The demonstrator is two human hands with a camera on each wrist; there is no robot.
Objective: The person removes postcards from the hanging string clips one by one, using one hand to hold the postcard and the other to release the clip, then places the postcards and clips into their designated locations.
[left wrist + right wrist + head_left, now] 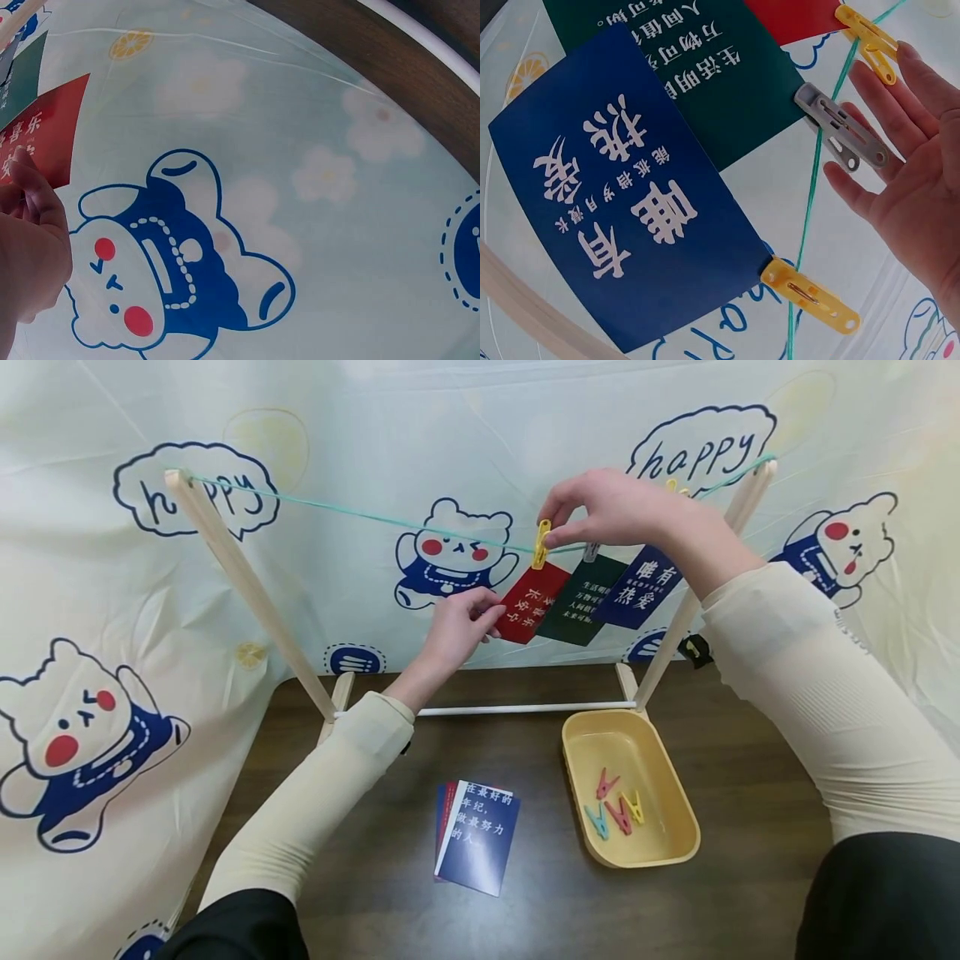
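Observation:
My right hand (603, 510) pinches a yellow clothespin (541, 545) at the top corner of a red card (534, 602), on a green string (337, 510). Down at the card's left edge, my left hand (461, 627) holds it between thumb and fingers; the left wrist view shows this hand (34, 247) by the card's corner. Beside the red card hangs a green card (581, 600) from a grey clothespin (840, 124). A blue card (622, 202) overlaps it, hung by another yellow clothespin (810, 295).
Wooden posts (251, 589) hold the string, with a white rod (525, 708) low between them. A yellow basket (630, 856) with several clothespins stands front right on the dark table (360, 877). Left of it lies a small stack of cards (480, 839). A printed cloth (337, 435) hangs behind.

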